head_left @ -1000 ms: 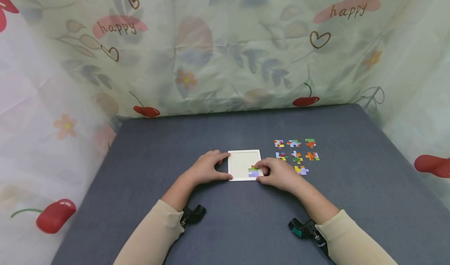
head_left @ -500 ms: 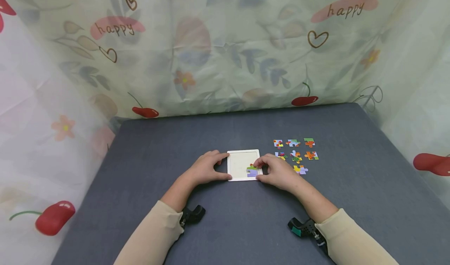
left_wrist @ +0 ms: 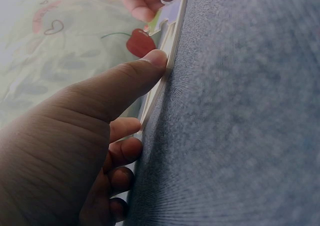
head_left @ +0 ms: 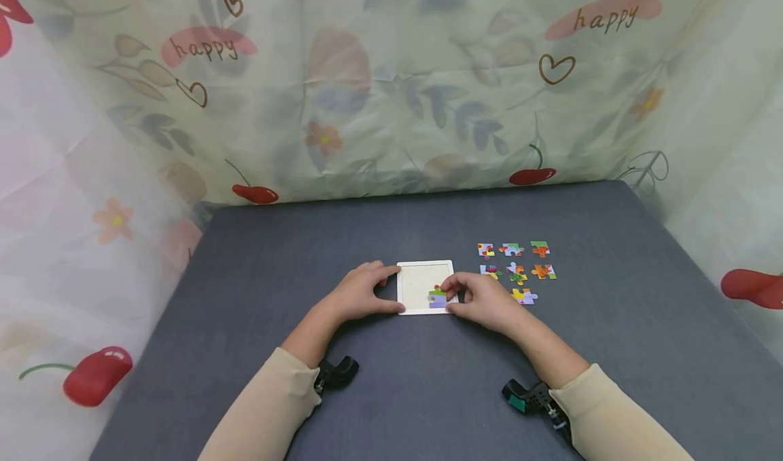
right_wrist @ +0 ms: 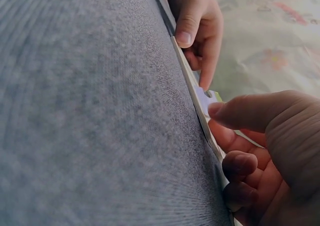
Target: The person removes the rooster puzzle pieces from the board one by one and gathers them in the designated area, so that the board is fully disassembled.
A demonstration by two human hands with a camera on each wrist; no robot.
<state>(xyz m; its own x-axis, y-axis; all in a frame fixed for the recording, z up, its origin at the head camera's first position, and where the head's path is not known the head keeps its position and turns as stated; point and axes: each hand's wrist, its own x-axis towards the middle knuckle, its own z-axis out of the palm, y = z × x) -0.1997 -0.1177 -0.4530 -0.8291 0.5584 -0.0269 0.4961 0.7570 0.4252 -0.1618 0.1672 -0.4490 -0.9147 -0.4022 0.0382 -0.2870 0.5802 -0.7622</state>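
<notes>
A square, pale puzzle tray (head_left: 413, 283) with a raised rim lies on the grey table. My left hand (head_left: 361, 291) grips its left side, thumb at the near corner and index finger at the far one. In the tray's near right part is a purple-and-green jigsaw piece (head_left: 437, 300). My right hand (head_left: 486, 300) pinches this piece at its right side with thumb and index finger, over the tray's right rim. The left wrist view shows my left thumb (left_wrist: 156, 59) on the rim. In the right wrist view, my right thumb (right_wrist: 217, 109) is at the purple part of the piece.
Several loose jigsaw pieces (head_left: 516, 272) lie in rows to the right of the tray, some partly behind my right hand. The grey table (head_left: 422, 393) ends at a printed curtain (head_left: 379, 107) at the back and sides.
The purple-and-green piece has shifted slightly left inside the tray, with my right fingers following at its edge. My left hand and the tray have stayed in place.
</notes>
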